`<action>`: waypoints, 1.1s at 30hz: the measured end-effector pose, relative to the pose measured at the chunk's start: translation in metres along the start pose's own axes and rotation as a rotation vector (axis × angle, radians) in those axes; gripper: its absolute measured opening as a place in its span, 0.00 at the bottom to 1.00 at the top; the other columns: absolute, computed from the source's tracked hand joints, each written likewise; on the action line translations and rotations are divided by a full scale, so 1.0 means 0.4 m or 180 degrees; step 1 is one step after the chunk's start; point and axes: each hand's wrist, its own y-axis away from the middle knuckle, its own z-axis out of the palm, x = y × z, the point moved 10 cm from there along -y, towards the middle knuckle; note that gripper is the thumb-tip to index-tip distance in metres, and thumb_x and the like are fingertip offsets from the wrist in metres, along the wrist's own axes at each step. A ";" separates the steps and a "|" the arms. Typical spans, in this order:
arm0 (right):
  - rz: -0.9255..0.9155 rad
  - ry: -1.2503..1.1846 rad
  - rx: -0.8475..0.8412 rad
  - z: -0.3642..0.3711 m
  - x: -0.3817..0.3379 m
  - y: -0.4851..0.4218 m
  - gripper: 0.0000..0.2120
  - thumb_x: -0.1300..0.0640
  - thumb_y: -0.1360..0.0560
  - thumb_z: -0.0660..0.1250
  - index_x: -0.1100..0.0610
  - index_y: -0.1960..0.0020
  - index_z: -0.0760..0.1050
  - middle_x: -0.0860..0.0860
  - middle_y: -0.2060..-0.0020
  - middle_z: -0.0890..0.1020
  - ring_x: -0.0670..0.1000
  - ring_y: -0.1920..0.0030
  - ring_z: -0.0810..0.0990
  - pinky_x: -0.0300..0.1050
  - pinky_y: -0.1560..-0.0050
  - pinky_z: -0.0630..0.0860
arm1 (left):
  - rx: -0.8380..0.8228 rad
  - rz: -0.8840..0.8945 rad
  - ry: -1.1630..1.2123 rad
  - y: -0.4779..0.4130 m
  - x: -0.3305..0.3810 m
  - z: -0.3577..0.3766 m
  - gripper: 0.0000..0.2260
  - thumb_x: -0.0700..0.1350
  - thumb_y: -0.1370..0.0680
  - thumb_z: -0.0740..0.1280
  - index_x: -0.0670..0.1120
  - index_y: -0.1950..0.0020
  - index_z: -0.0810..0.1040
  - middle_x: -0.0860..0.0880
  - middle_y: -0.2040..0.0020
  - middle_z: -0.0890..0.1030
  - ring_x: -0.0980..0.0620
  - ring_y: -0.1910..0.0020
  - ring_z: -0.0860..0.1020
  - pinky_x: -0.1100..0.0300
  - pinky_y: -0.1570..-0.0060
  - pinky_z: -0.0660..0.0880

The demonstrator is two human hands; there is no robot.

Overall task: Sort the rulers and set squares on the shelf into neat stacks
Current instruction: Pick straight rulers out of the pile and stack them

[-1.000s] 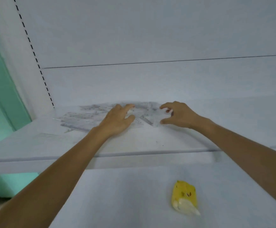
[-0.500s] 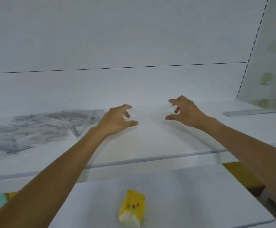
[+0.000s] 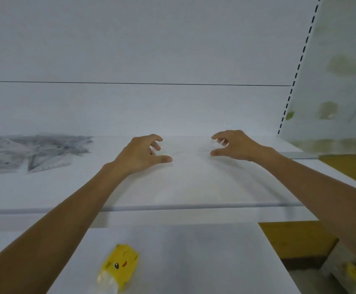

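White shelf [image 3: 194,187] against pale back panels [image 3: 151,49]; slotted upright [image 3: 296,75] at right, lower shelf [image 3: 194,262] beneath, yellow-brown surface [image 3: 296,240] beyond.

No readable text — the scale marks on the rulers and set squares [image 3: 35,151] are only a blur.

White shelf [image 3: 194,187]: a loose pile of clear rulers and set squares [image 3: 30,151] is spread at far left; a grey ruler [image 3: 300,155] is laid flat at far right. A faint clear set square [image 3: 185,147] is seen mid-shelf, contact unclear.
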 end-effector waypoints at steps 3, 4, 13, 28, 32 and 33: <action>0.0031 -0.0064 -0.0214 0.026 0.023 0.005 0.26 0.47 0.31 0.72 0.53 0.36 0.72 0.52 0.42 0.76 0.49 0.44 0.74 0.38 0.44 0.67 | -0.0017 -0.0041 0.0006 -0.008 0.015 0.019 0.28 0.60 0.35 0.73 0.52 0.38 0.73 0.55 0.51 0.78 0.63 0.59 0.75 0.62 0.54 0.70; 0.0021 -0.0113 -0.0253 0.033 0.027 0.008 0.26 0.47 0.32 0.72 0.53 0.36 0.72 0.51 0.42 0.76 0.49 0.44 0.74 0.39 0.44 0.68 | -0.0043 -0.0058 -0.0010 -0.012 0.019 0.028 0.28 0.60 0.35 0.73 0.51 0.39 0.73 0.55 0.51 0.78 0.63 0.59 0.75 0.62 0.55 0.70; -0.0029 -0.0256 -0.0287 0.065 0.057 0.013 0.25 0.47 0.29 0.70 0.52 0.35 0.70 0.50 0.40 0.75 0.48 0.40 0.72 0.37 0.42 0.65 | -0.0174 -0.0098 -0.0106 -0.035 0.059 0.092 0.28 0.59 0.36 0.74 0.50 0.40 0.73 0.56 0.51 0.76 0.61 0.57 0.75 0.63 0.54 0.70; -0.0518 0.0332 0.0183 0.023 0.010 0.247 0.15 0.49 0.23 0.59 0.50 0.38 0.73 0.46 0.41 0.75 0.48 0.40 0.70 0.41 0.39 0.66 | -0.0283 -0.0030 0.0010 -0.098 0.125 0.179 0.29 0.58 0.32 0.73 0.46 0.37 0.73 0.54 0.48 0.76 0.54 0.50 0.74 0.59 0.46 0.71; -0.0608 0.0361 0.0237 0.028 -0.006 0.280 0.14 0.51 0.21 0.56 0.51 0.38 0.72 0.47 0.41 0.75 0.49 0.41 0.69 0.42 0.40 0.65 | -0.0416 0.0070 -0.0029 -0.126 0.179 0.245 0.29 0.59 0.33 0.73 0.47 0.37 0.73 0.51 0.43 0.77 0.54 0.48 0.74 0.57 0.44 0.71; -0.0598 0.0384 0.0252 0.026 -0.008 0.280 0.14 0.51 0.21 0.55 0.51 0.38 0.72 0.47 0.41 0.75 0.49 0.41 0.69 0.42 0.40 0.65 | -0.0444 0.0088 -0.0055 -0.132 0.188 0.260 0.30 0.59 0.34 0.73 0.47 0.37 0.73 0.50 0.43 0.77 0.53 0.47 0.74 0.56 0.43 0.72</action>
